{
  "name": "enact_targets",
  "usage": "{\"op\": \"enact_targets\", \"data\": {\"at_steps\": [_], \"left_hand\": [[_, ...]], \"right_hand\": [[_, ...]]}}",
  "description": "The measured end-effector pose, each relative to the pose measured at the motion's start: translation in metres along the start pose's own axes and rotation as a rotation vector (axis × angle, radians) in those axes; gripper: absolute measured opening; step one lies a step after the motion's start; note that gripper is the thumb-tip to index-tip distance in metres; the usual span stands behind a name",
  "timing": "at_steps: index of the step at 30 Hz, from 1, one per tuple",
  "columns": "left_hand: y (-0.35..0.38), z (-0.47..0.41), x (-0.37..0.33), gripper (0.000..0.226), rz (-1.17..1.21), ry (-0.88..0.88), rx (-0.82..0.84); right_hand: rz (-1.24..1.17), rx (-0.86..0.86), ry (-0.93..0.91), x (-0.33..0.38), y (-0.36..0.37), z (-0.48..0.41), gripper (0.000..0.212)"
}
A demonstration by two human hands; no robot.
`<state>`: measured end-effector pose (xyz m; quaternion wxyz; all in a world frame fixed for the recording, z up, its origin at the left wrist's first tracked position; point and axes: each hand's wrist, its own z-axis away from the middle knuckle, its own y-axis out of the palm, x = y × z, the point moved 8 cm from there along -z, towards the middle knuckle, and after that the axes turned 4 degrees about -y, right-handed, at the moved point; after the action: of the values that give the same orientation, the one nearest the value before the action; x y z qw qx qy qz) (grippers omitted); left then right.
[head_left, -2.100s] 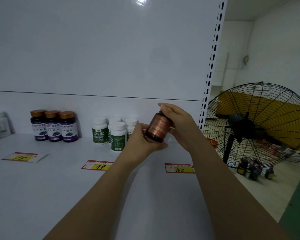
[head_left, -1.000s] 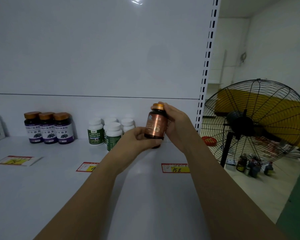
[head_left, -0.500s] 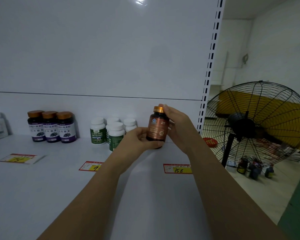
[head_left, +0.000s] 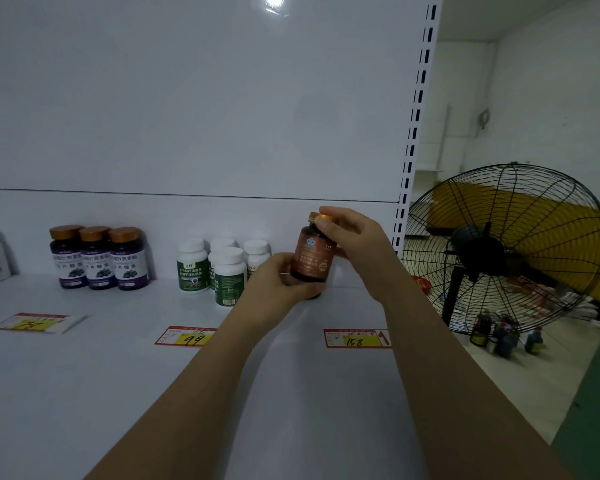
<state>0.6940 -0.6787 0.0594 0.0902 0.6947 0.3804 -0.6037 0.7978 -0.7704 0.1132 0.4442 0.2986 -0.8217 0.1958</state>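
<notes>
Right grip (head_left: pixel 354 237) climbs from bottle (head_left: pixel 312 261) side to cap (head_left: pixel 314 216), pinching it; we hold the base in left grip (head_left: pixel 274 282), fingers curled, axis upright.

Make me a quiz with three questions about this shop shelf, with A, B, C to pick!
1. Where does the black fan stand? A on the floor beside the shelf; B on the shelf; C on a table.
2. How many purple-label bottles stand there? A two; B three; C five.
3. How is the copper bottle? A lying down; B standing untouched; C held upright.
1 A, it stands past the shelf's end. 2 B, three in a row. 3 C, left hand grips its body, right hand its cap.
</notes>
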Motion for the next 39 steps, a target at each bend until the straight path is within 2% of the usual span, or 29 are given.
{"op": "enact_targets", "data": {"at_steps": [2, 6, 8, 10, 14, 19, 24, 28, 35, 39], "left_hand": [[0.006, 0.003, -0.002, 0.047, -0.122, 0.011, -0.002], [0.025, 0.013, 0.008, 0.051, -0.641, -0.029, 0.053], [0.032, 0.017, 0.018, 0.051, -0.751, -0.074, 0.107], [0.032, 0.018, 0.022, 0.048, -0.759, -0.092, 0.111], [0.022, 0.019, 0.006, 0.047, -0.598, -0.024, 0.007], [0.01, 0.018, -0.005, 0.052, -0.266, 0.055, -0.039], [0.006, 0.007, -0.004, 0.053, -0.088, 0.126, -0.046], [0.002, -0.001, 0.0, 0.054, -0.04, 0.143, -0.04], [0.0, 0.0, -0.006, 0.045, 0.031, 0.187, -0.043], [-0.007, 0.005, -0.015, 0.033, 0.232, 0.153, -0.029]], "right_hand": [[0.088, -0.094, -0.057, 0.004, -0.012, -0.001, 0.032], [0.338, -0.233, -0.139, 0.005, -0.027, 0.0, 0.033], [0.418, -0.258, -0.133, 0.0, -0.029, 0.001, 0.034], [0.434, -0.259, -0.119, -0.004, -0.029, 0.001, 0.035], [0.386, -0.199, -0.169, 0.003, -0.02, 0.002, 0.043], [0.455, -0.076, -0.381, 0.019, 0.004, 0.005, 0.053], [0.489, -0.023, -0.502, 0.03, 0.014, 0.007, 0.049], [0.514, 0.001, -0.568, 0.036, 0.021, 0.01, 0.048], [0.471, -0.04, -0.565, 0.042, 0.017, 0.011, 0.045], [0.309, -0.12, -0.355, 0.042, 0.005, 0.006, 0.038]]}}
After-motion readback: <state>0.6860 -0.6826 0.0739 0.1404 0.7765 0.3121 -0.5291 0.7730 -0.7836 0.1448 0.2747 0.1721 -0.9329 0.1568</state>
